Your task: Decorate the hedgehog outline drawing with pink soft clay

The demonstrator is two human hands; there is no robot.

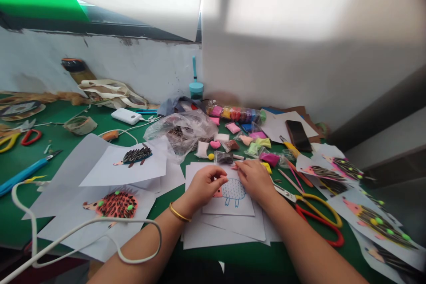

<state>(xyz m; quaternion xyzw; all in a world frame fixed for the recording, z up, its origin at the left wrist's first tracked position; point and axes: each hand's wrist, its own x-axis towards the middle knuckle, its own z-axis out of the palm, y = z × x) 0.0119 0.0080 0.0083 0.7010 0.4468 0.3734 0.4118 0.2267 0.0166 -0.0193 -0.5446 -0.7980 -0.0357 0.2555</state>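
Observation:
A sheet with a hedgehog drawing (pixel 234 189) in blue outline lies before me on a stack of white paper (pixel 226 230); its face is covered in pink clay. My left hand (pixel 210 183), with a gold bangle on the wrist, hovers over the drawing's left side. Its thumb and forefinger are pinched together; what they hold, if anything, is too small to make out. My right hand (pixel 255 179) rests on the sheet's upper right, fingers stretched out. A small bit of pink clay (pixel 234 166) shows at its fingertips.
Clay packets (pixel 233 128) and a plastic bag of seeds (pixel 181 131) lie behind the paper. Scissors with red and yellow handles (pixel 319 217) sit right, beside finished seed hedgehogs (pixel 376 222). Another seed hedgehog (pixel 116 204) lies left, with a white cable (pixel 100 221) crossing in front.

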